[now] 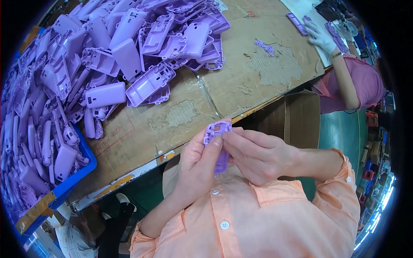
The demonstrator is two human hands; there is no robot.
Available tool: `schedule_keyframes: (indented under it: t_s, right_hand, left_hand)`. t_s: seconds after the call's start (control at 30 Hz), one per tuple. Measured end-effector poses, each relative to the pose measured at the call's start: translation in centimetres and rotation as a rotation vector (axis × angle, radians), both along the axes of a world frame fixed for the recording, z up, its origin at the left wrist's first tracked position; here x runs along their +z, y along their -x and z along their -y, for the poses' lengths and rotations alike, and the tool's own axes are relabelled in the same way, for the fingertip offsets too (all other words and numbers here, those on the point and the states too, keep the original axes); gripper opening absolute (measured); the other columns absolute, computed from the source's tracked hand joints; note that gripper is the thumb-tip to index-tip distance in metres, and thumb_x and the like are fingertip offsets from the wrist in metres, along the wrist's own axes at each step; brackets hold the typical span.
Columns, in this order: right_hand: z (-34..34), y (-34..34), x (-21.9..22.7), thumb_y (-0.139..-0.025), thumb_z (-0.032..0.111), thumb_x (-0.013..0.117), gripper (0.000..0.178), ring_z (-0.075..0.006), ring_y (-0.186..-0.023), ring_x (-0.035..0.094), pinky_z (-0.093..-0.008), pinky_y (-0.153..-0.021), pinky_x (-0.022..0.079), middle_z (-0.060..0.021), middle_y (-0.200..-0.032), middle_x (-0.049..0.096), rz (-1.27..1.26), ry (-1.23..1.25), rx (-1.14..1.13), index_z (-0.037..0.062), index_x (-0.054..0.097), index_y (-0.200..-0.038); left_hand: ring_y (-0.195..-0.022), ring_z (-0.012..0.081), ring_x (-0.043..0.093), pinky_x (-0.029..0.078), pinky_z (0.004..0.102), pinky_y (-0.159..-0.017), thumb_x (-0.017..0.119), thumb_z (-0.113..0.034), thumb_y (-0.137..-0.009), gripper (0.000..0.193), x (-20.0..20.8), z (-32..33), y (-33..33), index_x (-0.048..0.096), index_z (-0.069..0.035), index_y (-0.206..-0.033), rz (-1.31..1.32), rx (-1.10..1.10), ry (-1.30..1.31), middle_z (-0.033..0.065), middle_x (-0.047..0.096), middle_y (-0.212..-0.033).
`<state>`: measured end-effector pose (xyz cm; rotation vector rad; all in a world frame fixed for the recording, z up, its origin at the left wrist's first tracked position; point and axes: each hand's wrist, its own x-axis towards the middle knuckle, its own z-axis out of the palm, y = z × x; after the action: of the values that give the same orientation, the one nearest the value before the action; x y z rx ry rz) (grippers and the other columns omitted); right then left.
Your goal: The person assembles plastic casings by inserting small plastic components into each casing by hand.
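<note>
The left hand [195, 161] is holding a purple shell [221, 161] before the shirt [241, 215], near the tabletop [241, 86]. The right hand [260, 157] is bunching its fingers narrowly against the shell's upper end; whether they are gripping it, I cannot tell. More shells [129, 60] are lying heaped.

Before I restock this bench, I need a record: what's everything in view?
Held phone shell: one, purple, centre
Piled phone shells: uncountable, purple, upper left
Bin: one, blue, left
Cardboard-topped table: one, brown, centre
Scraps: one cluster, purple, on table
Shells by co-worker: at least two, purple, upper right
Co-worker: one, pink top, white glove, upper right
Carton: one, brown, right, beside table
Trouser leg: one, black, lower left
Shirt: one, orange, bottom
Left hand: one, bare, gripping held shell
Right hand: one, bare, fingertips at shell's top
</note>
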<state>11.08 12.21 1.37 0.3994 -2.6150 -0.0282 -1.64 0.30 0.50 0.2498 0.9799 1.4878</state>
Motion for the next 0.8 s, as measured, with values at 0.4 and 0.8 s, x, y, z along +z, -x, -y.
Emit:
schedule_keyframes:
  t_s: [0.4,0.8]
  right_hand:
    - [2.8,1.3,-1.4,-0.082,0.003,0.061,0.006,-0.0053,-0.061,0.053,-0.0190,-0.051,0.042,-0.0032,-0.076,0.058,0.130,2.140,-0.551,-0.0018,0.063,-0.078]
    - [2.9,1.4,-2.4,-0.085,0.005,0.058,0.011,-0.0043,-0.052,0.051,-0.0188,-0.045,0.039,-0.0011,-0.063,0.059,0.179,2.332,-0.487,0.0000,0.067,-0.081]
  left_hand:
    - [-0.075,0.0087,0.056,0.049,0.0221,-0.064,0.034,-0.014,-0.097,0.034,-0.5,-1.0,-0.5,0.040,0.000,-0.127,-0.112,0.028,-0.027,0.0095,0.054,-0.115]
    - [-0.076,0.0100,0.056,0.049,0.0223,-0.064,0.031,-0.011,-0.097,0.034,-0.6,-0.7,-0.3,0.038,0.001,-0.128,-0.138,0.006,-0.018,0.0123,0.050,-0.121]
